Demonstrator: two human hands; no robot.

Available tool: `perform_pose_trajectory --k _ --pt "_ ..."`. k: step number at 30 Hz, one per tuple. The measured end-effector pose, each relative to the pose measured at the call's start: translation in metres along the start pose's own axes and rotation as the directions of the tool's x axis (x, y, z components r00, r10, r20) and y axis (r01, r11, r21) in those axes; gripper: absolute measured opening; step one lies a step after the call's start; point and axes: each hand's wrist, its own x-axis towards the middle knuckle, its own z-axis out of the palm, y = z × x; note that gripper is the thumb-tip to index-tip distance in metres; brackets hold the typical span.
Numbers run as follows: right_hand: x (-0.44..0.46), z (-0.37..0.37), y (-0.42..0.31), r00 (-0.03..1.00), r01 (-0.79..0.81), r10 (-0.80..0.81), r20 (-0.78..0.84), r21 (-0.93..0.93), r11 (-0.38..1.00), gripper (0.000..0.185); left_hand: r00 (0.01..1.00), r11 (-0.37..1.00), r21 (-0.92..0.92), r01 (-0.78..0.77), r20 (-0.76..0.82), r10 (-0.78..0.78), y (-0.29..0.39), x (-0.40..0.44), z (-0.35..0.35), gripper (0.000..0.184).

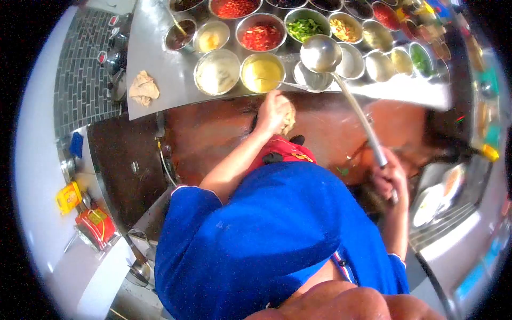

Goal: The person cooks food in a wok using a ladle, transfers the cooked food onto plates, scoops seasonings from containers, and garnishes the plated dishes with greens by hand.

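Holding a long-handled ladle (321, 53) before a bench (173, 74) of ingredient bowls

Head-camera view, looking down past a blue short-sleeved shirt (266, 229) and a red apron (280, 153). The right hand (390, 176) is closed around the lower part of the ladle's handle, the end of which projects below the fist. The handle slants up and to the left; the round metal head lies, in view, across the bowls at the bench's near side, and whether it touches them cannot be told. The left hand (272, 114) is in front of the apron, just short of the bench's near edge, its fingers curled in around a crumpled tan cloth (288, 118) that shows along its right side.

On the bench, metal bowls stand in close rows. Nearest the left hand is a bowl of yellow contents (261, 69), in which a thin-handled utensil (293, 85) rests, its handle pointing right. To its left stands a bowl of whitish contents (216, 72); behind it, a bowl of chopped red pieces (261, 34); farther right, a bowl of chopped greens (305, 26). A folded beige cloth (144, 89) lies at the bench's left end. Below the bench extends a reddish-brown surface (330, 128).
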Motion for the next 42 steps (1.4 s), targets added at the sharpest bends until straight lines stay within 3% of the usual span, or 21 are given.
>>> perform_pose_trajectory --k 1,2,4,5,8,9,10,12,14,16,18,19,20,22,24,26,28,30,32,36,42 --pt "-0.002 0.013 -0.005 1.0 0.002 -0.003 -0.025 -0.017 1.0 0.068 0.997 0.994 0.073 -0.08 0.024 0.079 0.015 0.001 0.002 0.049" --pt "-0.003 0.021 -0.009 0.999 0.006 -0.007 -0.053 -0.034 0.999 0.069 0.995 0.999 -0.029 -0.02 0.102 0.023 0.031 0.002 0.006 0.049" --pt "0.001 0.033 -0.016 0.999 0.004 -0.009 -0.039 -0.119 0.993 0.071 0.996 0.964 0.249 -0.089 -0.007 0.094 0.043 0.006 0.016 0.046" --pt "0.002 0.044 -0.02 0.999 0.017 -0.025 -0.047 -0.166 0.986 0.071 0.995 0.969 0.23 -0.092 -0.011 0.097 0.044 0.007 0.015 0.036" --pt "0.006 0.066 -0.021 0.999 -0.019 0.011 -0.038 -0.213 0.977 0.07 0.981 0.989 -0.134 -0.064 0.173 0.087 0.049 0.006 0.0 0.026" --pt "0.008 0.083 -0.021 0.997 -0.046 0.029 -0.072 -0.248 0.968 0.07 0.954 0.868 -0.467 0.169 0.299 -0.025 0.047 0.001 0.001 0.02" --pt "0.012 0.097 -0.021 0.994 -0.069 0.043 -0.101 -0.281 0.957 0.069 0.893 0.815 -0.487 0.314 0.444 -0.078 0.063 -0.006 -0.015 0.024" --pt "0.028 0.109 -0.01 0.998 -0.057 0.061 0.022 -0.145 0.988 0.068 0.856 0.626 -0.679 0.384 0.516 0.035 0.092 -0.023 -0.032 0.033" --pt "0.048 0.141 -0.002 0.988 -0.082 0.11 0.112 -0.236 0.968 0.069 0.89 0.629 -0.711 0.315 0.451 0.064 0.109 -0.034 -0.041 0.046" --pt "0.064 0.178 -0.001 0.962 -0.027 0.13 0.24 -0.391 0.92 0.066 0.96 0.602 -0.762 0.239 0.277 -0.031 0.152 -0.042 -0.052 0.038" --pt "0.087 0.195 0.015 0.899 0.142 0.058 0.435 -0.413 0.9 0.059 0.977 0.673 -0.708 0.214 0.154 -0.149 0.168 -0.042 -0.08 0.025" --pt "0.101 0.189 0.026 0.873 0.281 -0.036 0.486 -0.442 0.852 0.051 0.976 0.559 -0.804 0.203 0.119 -0.184 0.18 -0.043 -0.093 0.017" --pt "0.117 0.176 0.028 0.846 0.314 -0.012 0.532 -0.481 0.818 0.045 0.977 0.601 -0.787 0.14 0.011 -0.213 0.175 -0.043 -0.103 0.015" --pt "0.138 0.152 0.038 0.922 0.136 0.054 0.384 -0.45 0.882 0.042 0.979 0.616 -0.771 0.162 0.049 -0.196 0.153 -0.039 -0.138 0.016" --pt "0.166 0.128 0.06 0.988 0.119 -0.05 0.144 -0.522 0.844 0.05 0.977 0.627 -0.756 0.189 0.084 -0.194 0.125 -0.042 -0.186 0.016" --pt "0.194 0.112 0.073 0.983 0.179 -0.175 0.06 -0.539 0.823 0.056 0.972 0.851 -0.512 0.118 -0.118 -0.205 0.104 -0.058 -0.236 0.019" --pt "0.214 0.122 0.07 0.965 0.23 -0.263 -0.007 -0.463 0.856 0.058 0.975 0.849 -0.508 0.148 -0.067 -0.21 0.083 -0.084 -0.274 0.023" --pt "0.234 0.133 0.066 0.944 0.309 -0.33 -0.002 -0.348 0.885 0.039 0.937 0.902 -0.314 0.295 -0.089 -0.337 0.097 -0.121 -0.297 0.028" --pt "0.256 0.14 0.062 0.958 0.257 -0.279 -0.061 -0.245 0.935 0.026 0.94 0.853 -0.428 0.299 -0.024 -0.341 0.092 -0.164 -0.306 0.024" --pt "0.269 0.154 0.058 0.919 0.341 -0.391 -0.061 -0.377 0.861 0.024 0.843 0.732 -0.421 0.536 0.23 -0.486 0.081 -0.227 -0.303 0.025" --pt "0.277 0.139 0.045 0.822 0.499 -0.535 0.196 -0.701 0.51 0.025 0.719 0.684 -0.237 0.69 0.334 -0.61 0.084 -0.261 -0.268 0.022"
